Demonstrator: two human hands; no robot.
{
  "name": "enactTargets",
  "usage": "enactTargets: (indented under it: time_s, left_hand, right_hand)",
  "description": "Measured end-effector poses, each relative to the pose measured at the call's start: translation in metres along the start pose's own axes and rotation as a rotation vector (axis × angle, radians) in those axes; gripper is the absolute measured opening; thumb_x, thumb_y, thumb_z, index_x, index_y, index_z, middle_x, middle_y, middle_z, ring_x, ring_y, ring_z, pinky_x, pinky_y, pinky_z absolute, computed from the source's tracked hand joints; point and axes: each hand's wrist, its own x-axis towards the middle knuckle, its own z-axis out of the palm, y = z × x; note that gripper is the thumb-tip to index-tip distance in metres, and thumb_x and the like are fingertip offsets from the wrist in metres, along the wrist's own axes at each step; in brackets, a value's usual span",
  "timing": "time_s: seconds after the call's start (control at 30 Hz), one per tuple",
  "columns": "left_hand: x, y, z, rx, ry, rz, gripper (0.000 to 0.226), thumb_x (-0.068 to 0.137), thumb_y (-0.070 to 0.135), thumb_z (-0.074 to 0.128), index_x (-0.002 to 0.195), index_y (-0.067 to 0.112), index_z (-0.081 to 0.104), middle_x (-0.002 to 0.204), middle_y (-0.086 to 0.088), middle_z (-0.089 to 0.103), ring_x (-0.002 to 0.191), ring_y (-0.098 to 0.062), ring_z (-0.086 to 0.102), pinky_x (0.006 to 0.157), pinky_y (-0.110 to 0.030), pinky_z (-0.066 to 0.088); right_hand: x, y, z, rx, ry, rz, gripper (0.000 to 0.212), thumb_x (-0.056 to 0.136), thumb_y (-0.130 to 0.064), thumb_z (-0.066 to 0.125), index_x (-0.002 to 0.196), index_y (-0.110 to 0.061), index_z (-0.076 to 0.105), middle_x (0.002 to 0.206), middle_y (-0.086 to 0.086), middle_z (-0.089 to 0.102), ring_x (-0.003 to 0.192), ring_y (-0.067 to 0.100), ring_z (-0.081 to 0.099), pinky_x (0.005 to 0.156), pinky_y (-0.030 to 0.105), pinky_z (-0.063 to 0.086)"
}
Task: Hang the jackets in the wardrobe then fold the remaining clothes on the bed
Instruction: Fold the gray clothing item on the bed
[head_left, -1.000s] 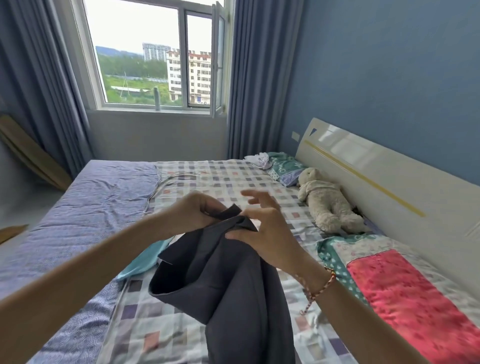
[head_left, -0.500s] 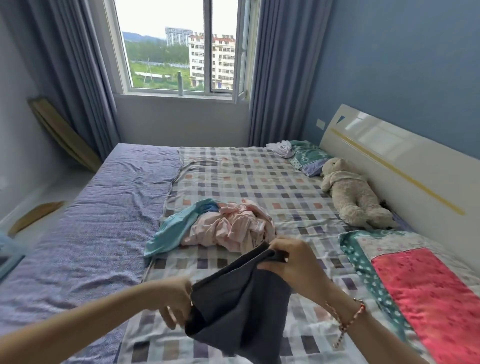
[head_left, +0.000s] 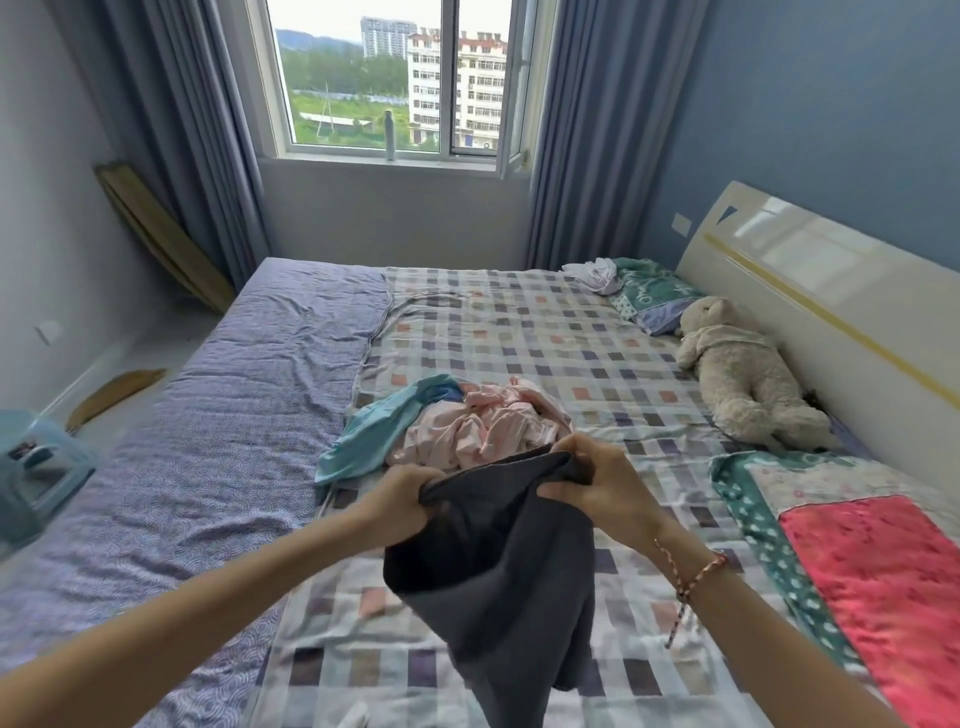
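Both hands (head_left: 498, 493) gripping dark garment (head_left: 498, 582) top edge, pink clothes (head_left: 483, 431) just beyond

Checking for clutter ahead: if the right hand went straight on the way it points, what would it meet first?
Probably the pink clothes heaped on the bed just beyond the right hand; height above them is unclear.

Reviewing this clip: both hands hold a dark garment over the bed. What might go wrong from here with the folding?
1. The left hand and right hand grip the dark grey fabric garment bunched and close together, so it hangs crumpled. Laid down like this, it would likely fold with creases.
2. The crumpled pink clothes and turquoise garment lie just beyond the hands. Spreading the grey garment forward may cover or tangle them.
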Motion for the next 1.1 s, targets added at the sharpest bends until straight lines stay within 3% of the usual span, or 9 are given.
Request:
enactTargets:
  time_s: [0.17, 0.23, 0.33, 0.37, 0.43, 0.57, 0.7, 0.93, 1.1]
  left_hand:
    - [0.045, -0.001, -0.014, 0.305, 0.136, -0.025, 0.021, 0.079, 0.014, 0.050, 0.098, 0.015, 0.059, 0.098, -0.012, 0.067, 0.093, -0.031, 0.062, 0.077, -0.039, 0.049]
    - [0.058, -0.013, -0.021, 0.220, 0.096, -0.240, 0.030, 0.075, 0.025, 0.065, 0.103, 0.014, 0.061, 0.097, -0.008, 0.068, 0.090, -0.026, 0.063, 0.077, -0.036, 0.051]
    - [0.063, -0.026, -0.031, 0.203, -0.044, -0.572, 0.007, 0.077, 0.001, 0.054, 0.071, 0.004, 0.057, 0.065, -0.011, 0.057, 0.060, -0.024, 0.057, 0.046, -0.027, 0.047]
    - [0.066, -0.031, -0.037, 0.202, 0.007, -0.624, 0.019, 0.079, -0.004, 0.047, 0.064, 0.005, 0.053, 0.058, -0.011, 0.050, 0.053, -0.023, 0.052, 0.038, -0.024, 0.042]
    - [0.076, -0.026, -0.055, 0.080, 0.150, -0.589, 0.027, 0.082, -0.009, 0.040, 0.064, 0.005, 0.053, 0.057, -0.009, 0.046, 0.048, -0.019, 0.047, 0.030, -0.019, 0.039]
    - [0.074, -0.004, -0.073, -0.214, 0.249, -0.364, 0.046, 0.076, -0.019, 0.028, 0.086, 0.010, 0.063, 0.069, -0.007, 0.054, 0.063, -0.024, 0.052, 0.037, -0.015, 0.045]
    - [0.018, -0.030, -0.037, -0.156, -0.043, -0.253, 0.052, 0.060, -0.005, 0.034, 0.066, 0.032, 0.070, 0.075, -0.011, 0.062, 0.065, -0.020, 0.054, 0.052, -0.026, 0.045]
    - [-0.107, -0.106, 0.120, 0.023, -0.825, -0.552, 0.038, 0.064, 0.002, 0.036, 0.087, -0.004, 0.065, 0.049, -0.003, 0.055, 0.039, 0.002, 0.044, 0.043, -0.013, 0.032]
    - [-0.098, -0.149, 0.161, -0.111, -0.905, -0.796, 0.029, 0.079, -0.004, 0.035, 0.069, 0.016, 0.053, 0.062, 0.000, 0.051, 0.043, -0.003, 0.052, 0.041, -0.014, 0.034]
  right_hand:
    - [0.044, 0.021, 0.005, -0.163, 0.111, 0.002, 0.050, 0.076, -0.002, 0.072, 0.121, -0.014, 0.054, 0.126, 0.007, 0.057, 0.118, 0.020, 0.052, 0.102, 0.038, 0.041]
    - [0.058, 0.021, 0.004, -0.152, 0.159, 0.000, 0.032, 0.078, -0.001, 0.069, 0.109, -0.009, 0.063, 0.124, 0.008, 0.060, 0.117, 0.023, 0.053, 0.103, 0.040, 0.040]
    - [0.069, 0.021, 0.001, -0.176, 0.148, -0.023, 0.022, 0.081, -0.004, 0.068, 0.102, -0.006, 0.063, 0.101, -0.008, 0.061, 0.103, 0.020, 0.056, 0.090, 0.029, 0.042]
    - [0.071, 0.021, 0.002, -0.231, 0.136, -0.062, 0.022, 0.081, -0.006, 0.068, 0.102, -0.007, 0.063, 0.096, -0.011, 0.059, 0.102, 0.021, 0.056, 0.091, 0.032, 0.043]
    - [0.075, 0.022, 0.002, -0.345, 0.141, -0.136, 0.024, 0.082, -0.008, 0.067, 0.106, -0.008, 0.063, 0.102, 0.000, 0.063, 0.104, 0.025, 0.057, 0.093, 0.039, 0.044]
    - [0.064, 0.016, -0.003, -0.393, 0.177, -0.263, 0.034, 0.079, 0.005, 0.067, 0.112, -0.001, 0.064, 0.109, 0.012, 0.063, 0.103, 0.020, 0.055, 0.091, 0.015, 0.034]
    - [0.012, 0.042, -0.005, -0.402, -0.080, -0.263, 0.040, 0.073, 0.007, 0.071, 0.111, -0.003, 0.066, 0.097, -0.002, 0.057, 0.089, 0.006, 0.054, 0.086, 0.004, 0.036]
    - [-0.133, 0.186, 0.090, -0.229, -0.695, 0.282, 0.021, 0.073, -0.010, 0.063, 0.092, -0.011, 0.071, 0.075, -0.024, 0.049, 0.075, -0.014, 0.051, 0.068, 0.007, 0.034]
    - [-0.129, 0.240, 0.114, -0.125, -0.771, 0.584, 0.017, 0.067, -0.016, 0.056, 0.067, -0.032, 0.058, 0.058, -0.014, 0.053, 0.057, -0.002, 0.049, 0.059, 0.021, 0.036]
